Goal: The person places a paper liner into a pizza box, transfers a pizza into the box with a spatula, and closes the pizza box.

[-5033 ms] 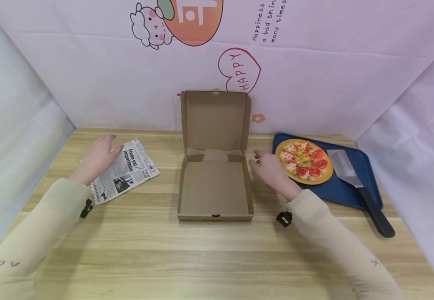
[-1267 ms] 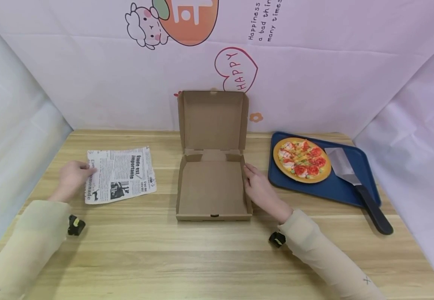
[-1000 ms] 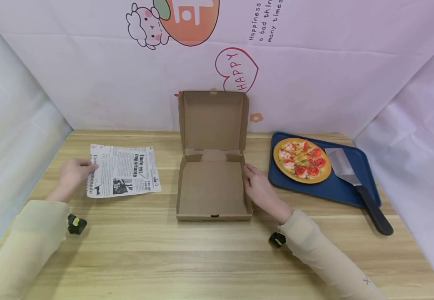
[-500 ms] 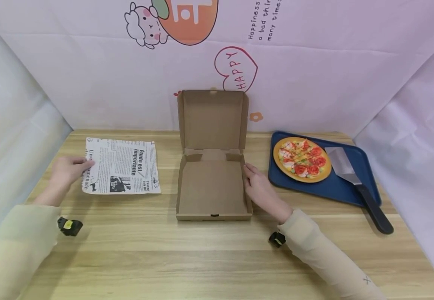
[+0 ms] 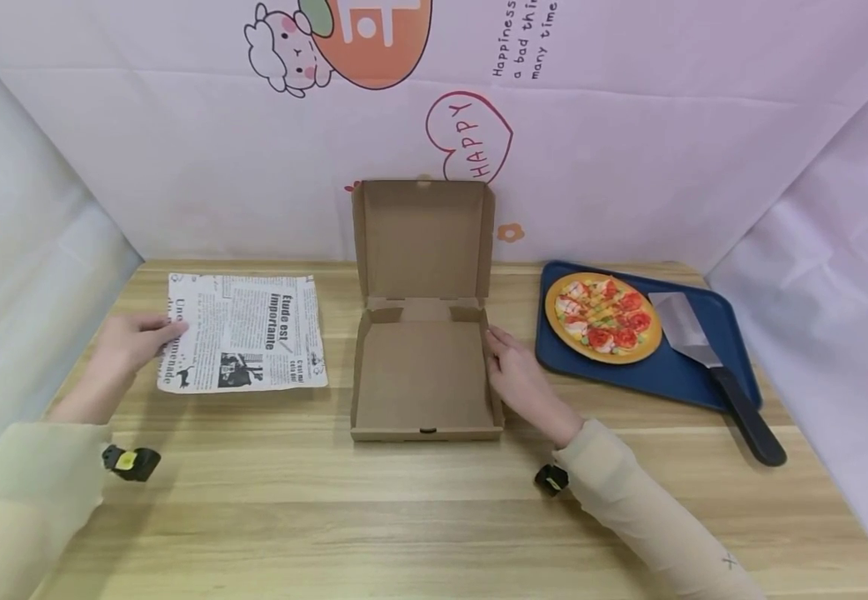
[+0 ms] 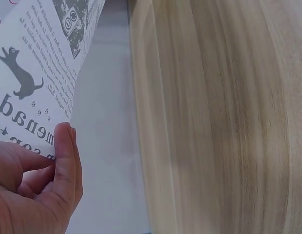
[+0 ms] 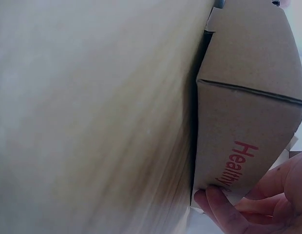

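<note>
My left hand [image 5: 130, 343] pinches the left edge of a sheet of newsprint-patterned wrapping paper [image 5: 254, 325], held above the table at the left. In the left wrist view, thumb and fingers [image 6: 64, 146] meet at the corner of the paper [image 6: 31, 97]. An unfolded cardboard pizza box [image 5: 426, 375] stands in the middle with its lid [image 5: 425, 237] upright. My right hand [image 5: 524, 379] grips the box's right side wall. In the right wrist view, its fingertips [image 7: 209, 195] lie against the outer wall [image 7: 238, 136], beside red lettering.
On the right lies a blue tray [image 5: 591, 377] bearing a pizza [image 5: 602, 321] with a yellow crust. A metal pizza server [image 5: 685, 329] with a black handle [image 5: 749, 421] lies across it, the handle overhanging the tray. A printed cloth [image 5: 629, 167] hangs behind the table.
The left hand has taken the paper by its left edge, lifted it and spread it level. The right hand has moved from beside the box onto its right wall and stays there.
</note>
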`<action>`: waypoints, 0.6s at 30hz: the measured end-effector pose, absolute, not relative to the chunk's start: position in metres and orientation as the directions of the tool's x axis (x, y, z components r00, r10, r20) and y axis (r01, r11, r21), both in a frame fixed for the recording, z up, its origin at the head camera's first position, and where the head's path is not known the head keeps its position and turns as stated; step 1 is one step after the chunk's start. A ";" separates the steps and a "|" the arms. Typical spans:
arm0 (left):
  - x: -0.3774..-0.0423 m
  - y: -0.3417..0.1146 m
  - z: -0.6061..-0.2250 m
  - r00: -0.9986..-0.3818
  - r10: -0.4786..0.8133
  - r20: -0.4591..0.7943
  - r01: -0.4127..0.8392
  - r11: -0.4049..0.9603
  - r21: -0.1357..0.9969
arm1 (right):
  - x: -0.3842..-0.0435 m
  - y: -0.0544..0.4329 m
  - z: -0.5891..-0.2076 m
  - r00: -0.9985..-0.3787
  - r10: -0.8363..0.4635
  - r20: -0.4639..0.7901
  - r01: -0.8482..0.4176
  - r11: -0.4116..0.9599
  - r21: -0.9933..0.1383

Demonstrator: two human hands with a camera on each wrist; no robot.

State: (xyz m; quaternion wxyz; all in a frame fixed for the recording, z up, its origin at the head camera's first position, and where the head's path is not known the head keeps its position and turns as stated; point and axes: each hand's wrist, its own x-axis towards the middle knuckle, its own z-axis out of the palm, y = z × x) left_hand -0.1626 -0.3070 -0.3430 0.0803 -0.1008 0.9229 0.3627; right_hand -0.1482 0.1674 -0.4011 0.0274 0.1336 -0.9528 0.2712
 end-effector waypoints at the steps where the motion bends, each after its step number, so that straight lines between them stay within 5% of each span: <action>1: -0.162 -0.306 -0.342 -0.966 -0.128 -0.223 -0.246 0.717 0.653 | -0.148 0.167 -0.401 -0.962 -0.242 0.126 -0.272 0.817 -0.508; 18: -0.160 -0.280 -0.334 -0.971 -0.082 -0.223 -0.218 0.676 0.704 | -0.147 0.168 -0.402 -0.959 -0.249 0.135 -0.282 0.813 -0.508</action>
